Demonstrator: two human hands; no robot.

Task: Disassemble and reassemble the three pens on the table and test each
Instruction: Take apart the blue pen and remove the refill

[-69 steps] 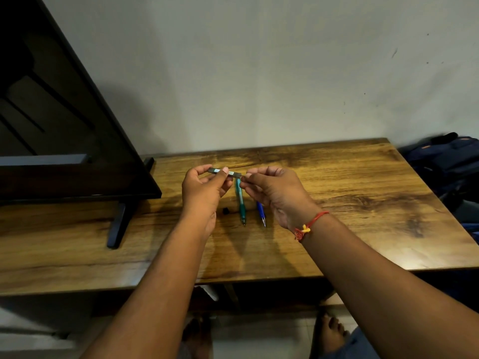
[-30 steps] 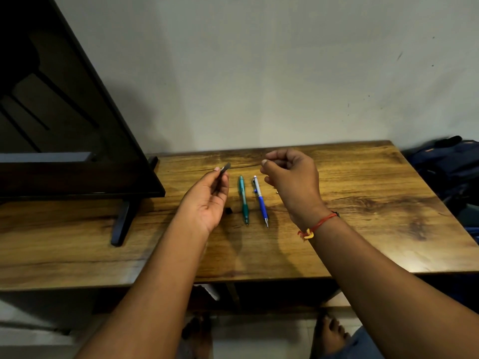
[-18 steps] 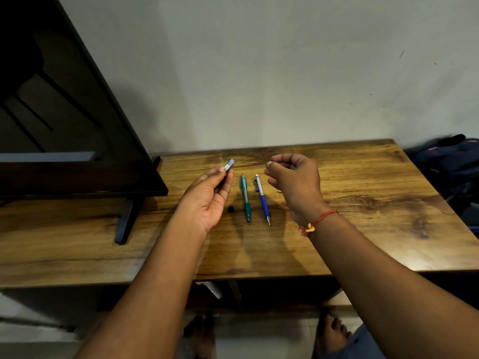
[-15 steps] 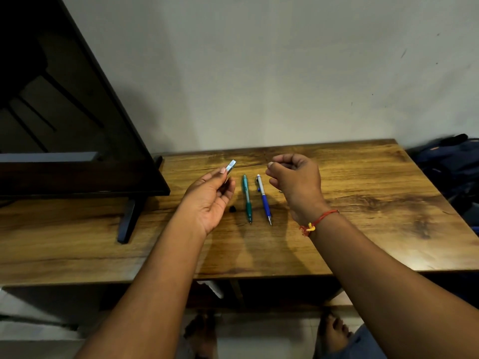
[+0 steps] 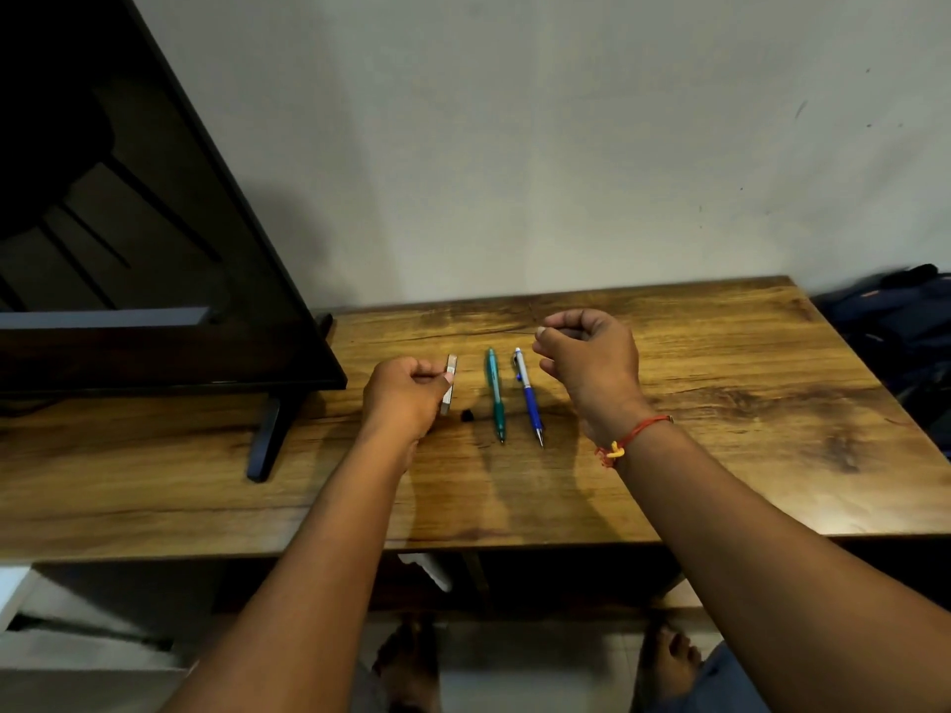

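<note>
My left hand (image 5: 406,398) hovers low over the wooden table (image 5: 720,455) and pinches a short grey pen barrel (image 5: 450,375) that points away from me. Right beside it, a small black pen part (image 5: 467,415) lies on the table. A green pen (image 5: 495,393) and a blue-and-white pen (image 5: 529,398) lie side by side to the right, tips toward me. Above and right of the blue pen, my right hand (image 5: 586,362) is raised with curled fingers and thumb against forefinger. I see nothing between those fingers.
A dark flat screen (image 5: 128,249) stands on the left of the table, its stand foot (image 5: 265,440) reaching toward me. A dark bag (image 5: 905,326) lies beyond the table's right edge. Feet show below the front edge.
Both hands held the grey pen together, then parted. My left hand turned palm down and sank toward the table with the grey barrel. My right hand stayed raised and curled.
</note>
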